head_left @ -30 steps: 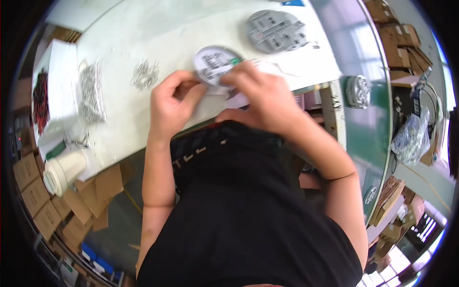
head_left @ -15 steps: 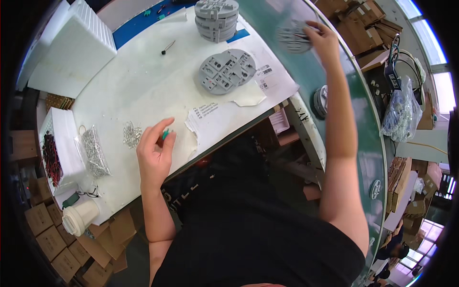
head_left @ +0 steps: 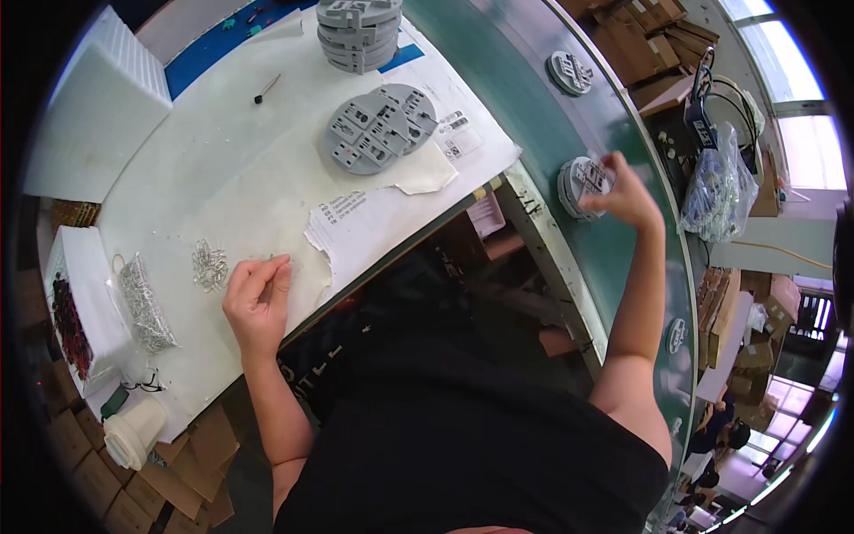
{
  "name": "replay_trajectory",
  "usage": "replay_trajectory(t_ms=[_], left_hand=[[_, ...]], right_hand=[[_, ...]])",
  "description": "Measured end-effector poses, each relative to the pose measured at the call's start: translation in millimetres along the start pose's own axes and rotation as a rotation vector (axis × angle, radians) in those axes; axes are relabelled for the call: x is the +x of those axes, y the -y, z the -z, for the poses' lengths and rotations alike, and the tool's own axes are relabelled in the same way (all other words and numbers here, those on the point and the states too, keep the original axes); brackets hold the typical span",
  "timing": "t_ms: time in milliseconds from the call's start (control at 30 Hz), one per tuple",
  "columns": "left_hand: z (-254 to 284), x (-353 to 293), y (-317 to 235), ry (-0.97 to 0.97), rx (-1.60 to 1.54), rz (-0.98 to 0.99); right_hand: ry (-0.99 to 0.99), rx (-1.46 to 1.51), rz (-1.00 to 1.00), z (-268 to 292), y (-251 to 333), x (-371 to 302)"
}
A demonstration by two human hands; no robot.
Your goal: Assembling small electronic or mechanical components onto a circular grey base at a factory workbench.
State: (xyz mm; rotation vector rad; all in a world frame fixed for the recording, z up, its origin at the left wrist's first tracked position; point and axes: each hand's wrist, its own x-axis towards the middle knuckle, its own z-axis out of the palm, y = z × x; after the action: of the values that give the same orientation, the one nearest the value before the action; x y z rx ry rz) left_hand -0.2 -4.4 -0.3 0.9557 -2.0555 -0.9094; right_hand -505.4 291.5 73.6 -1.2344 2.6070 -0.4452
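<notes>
My left hand point(head_left: 258, 298) is held over the near edge of the white table, thumb and fingertips pinched together. The small green piece that showed in it earlier is almost wholly hidden by the fingers. My right hand point(head_left: 633, 198) reaches over the green belt, slightly blurred, thumb and fingers apart at the right side of a short stack of grey round discs point(head_left: 569, 191). Whether it touches the stack I cannot tell. Farther up the belt lies a single grey disc point(head_left: 570, 72). Two overlapping grey discs with slotted faces point(head_left: 369, 133) lie on the table.
A taller disc stack point(head_left: 358, 36) stands at the table's far edge. Loose metal pieces point(head_left: 210, 265), a bag of them point(head_left: 145, 307), a white box of dark and red parts point(head_left: 76, 320) and a lidded cup point(head_left: 133, 433) are at left. A small screwdriver point(head_left: 266, 89) lies farther back.
My right hand has let go of a grey disc, now on the far belt, and come back toward me to the short stack. My left fingers have closed more tightly. The view has shifted right.
</notes>
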Motion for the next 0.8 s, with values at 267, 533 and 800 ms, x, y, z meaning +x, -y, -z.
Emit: replay_trajectory(t_ms=[267,533,800], left_hand=[[-4,7,0,-0.045,0.056,-0.159],[0,4,-3,-0.077,0.128,-0.266],[2,-1,3,-0.091,0.097,-0.281]], right_hand=[[0.027,-0.218,-0.265,-14,27,-21],[0.000,0.014,0.481,-32,263,70],[0.331,-0.307,0.811,-157,449,150]])
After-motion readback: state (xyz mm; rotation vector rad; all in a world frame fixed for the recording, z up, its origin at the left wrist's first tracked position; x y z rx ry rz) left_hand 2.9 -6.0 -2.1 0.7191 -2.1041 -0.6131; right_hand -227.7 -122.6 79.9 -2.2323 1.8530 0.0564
